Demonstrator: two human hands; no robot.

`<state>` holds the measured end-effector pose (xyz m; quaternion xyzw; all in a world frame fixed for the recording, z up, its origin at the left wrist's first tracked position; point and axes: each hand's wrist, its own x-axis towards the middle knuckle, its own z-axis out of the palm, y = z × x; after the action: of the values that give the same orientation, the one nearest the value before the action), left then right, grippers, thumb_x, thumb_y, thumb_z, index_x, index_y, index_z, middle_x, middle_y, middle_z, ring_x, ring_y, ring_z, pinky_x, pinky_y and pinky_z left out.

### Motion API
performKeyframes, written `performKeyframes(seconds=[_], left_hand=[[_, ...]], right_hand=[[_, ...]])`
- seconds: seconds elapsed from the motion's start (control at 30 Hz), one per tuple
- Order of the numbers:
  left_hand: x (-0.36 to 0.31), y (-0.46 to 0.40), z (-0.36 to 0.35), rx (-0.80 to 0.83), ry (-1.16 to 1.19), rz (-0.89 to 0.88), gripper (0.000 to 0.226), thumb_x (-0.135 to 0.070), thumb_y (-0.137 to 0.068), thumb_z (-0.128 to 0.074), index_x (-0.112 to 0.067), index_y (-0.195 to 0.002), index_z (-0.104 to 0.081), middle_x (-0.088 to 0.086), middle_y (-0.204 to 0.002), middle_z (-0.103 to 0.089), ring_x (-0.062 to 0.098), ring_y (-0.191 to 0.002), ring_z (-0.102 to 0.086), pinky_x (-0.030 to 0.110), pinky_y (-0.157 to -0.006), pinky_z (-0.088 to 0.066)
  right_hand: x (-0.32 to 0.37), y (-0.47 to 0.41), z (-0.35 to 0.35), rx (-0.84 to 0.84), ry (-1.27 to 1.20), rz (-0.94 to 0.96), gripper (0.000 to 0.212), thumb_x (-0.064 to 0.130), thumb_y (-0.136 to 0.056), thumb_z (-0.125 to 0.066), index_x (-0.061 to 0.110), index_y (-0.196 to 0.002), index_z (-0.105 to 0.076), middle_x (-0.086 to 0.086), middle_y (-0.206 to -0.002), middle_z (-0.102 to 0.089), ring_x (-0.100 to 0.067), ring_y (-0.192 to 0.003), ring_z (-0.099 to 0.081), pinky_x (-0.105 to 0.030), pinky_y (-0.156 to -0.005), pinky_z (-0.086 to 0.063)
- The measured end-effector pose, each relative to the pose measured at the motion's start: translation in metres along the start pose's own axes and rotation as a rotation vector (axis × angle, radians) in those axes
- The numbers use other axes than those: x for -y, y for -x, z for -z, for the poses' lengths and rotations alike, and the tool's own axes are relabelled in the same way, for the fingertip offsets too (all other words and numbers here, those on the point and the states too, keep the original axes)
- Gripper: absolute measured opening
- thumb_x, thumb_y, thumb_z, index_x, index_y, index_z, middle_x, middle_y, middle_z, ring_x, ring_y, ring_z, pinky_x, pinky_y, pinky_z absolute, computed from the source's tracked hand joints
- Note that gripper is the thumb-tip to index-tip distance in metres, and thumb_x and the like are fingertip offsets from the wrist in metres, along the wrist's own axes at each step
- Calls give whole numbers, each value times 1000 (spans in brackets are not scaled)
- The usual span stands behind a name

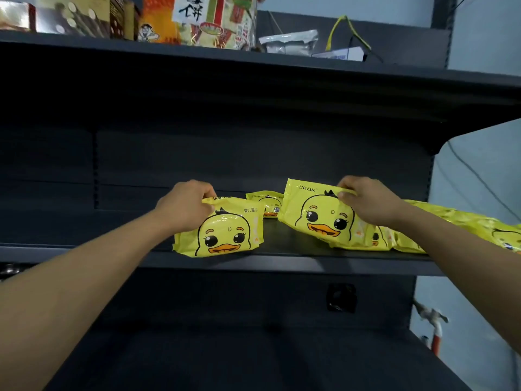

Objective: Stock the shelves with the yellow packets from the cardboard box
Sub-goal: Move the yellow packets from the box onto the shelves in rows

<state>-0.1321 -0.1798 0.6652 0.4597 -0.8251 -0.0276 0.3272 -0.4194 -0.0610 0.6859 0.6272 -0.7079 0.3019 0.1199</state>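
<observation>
A: What are the 2 hands doing?

B: The left hand (184, 206) is pinching the top edge of a yellow packet (222, 232) standing on the dark shelf (282, 265) — fingers curled. The right hand (366, 200) is gripping a second packet (321, 215), tilted against a row of packets (451, 224).

A: Others?

B: 1 more packet (267, 203) is lying behind, between them.

Single head-worn wide-angle view, facing forward and slightly down at a dark grey metal shelf unit (282, 263), close enough for both outstretched forearms to reach its middle board, upper board seen from beneath, edges bowed.
</observation>
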Motion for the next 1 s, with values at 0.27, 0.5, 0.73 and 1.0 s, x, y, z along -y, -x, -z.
performKeyframes(seconds=[0.27, 0.5, 0.73, 1.0], left_hand=[[14, -57, -17, -35, 72, 115, 12, -16, -90, -58, -27, -88, -61, -4, -94, -62, 19, -94, -58, 41, -88, -50], [24, -115, -44, -66, 87, 178, 13, -13, -91, -57, -24, -88, -62, -1, -96, -65, 18, -92, -60, 35, -81, -51], [40, -152, -71, -46, 99, 204, 17, -11, -91, -58, -23, -80, -60, -1, -93, -65, 17, -92, -59, 26, -75, -41], [53, -177, -90, -15, 70, 157, 16, -12, -91, -59, -24, -80, -60, -2, -92, -67, 13, -88, -61, 25, -74, -47]], right_hand=[[-11, -110, -48, 36, 40, 66, 26, 16, -99, -42, 8, -120, -54, -11, -115, -58, -18, -92, -52, -28, -74, -39], [-26, -208, -107, 150, 73, 127, 27, 15, -99, -43, 7, -122, -53, -11, -125, -55, -24, -111, -51, -27, -81, -37], [-43, -275, -153, 295, 184, 141, 35, 17, -98, -43, 9, -132, -48, -10, -136, -48, -26, -122, -47, -28, -93, -38], [-54, -299, -177, 385, 288, 159, 30, 21, -96, -48, 12, -124, -53, -9, -129, -51, -23, -105, -51, -25, -80, -38]])
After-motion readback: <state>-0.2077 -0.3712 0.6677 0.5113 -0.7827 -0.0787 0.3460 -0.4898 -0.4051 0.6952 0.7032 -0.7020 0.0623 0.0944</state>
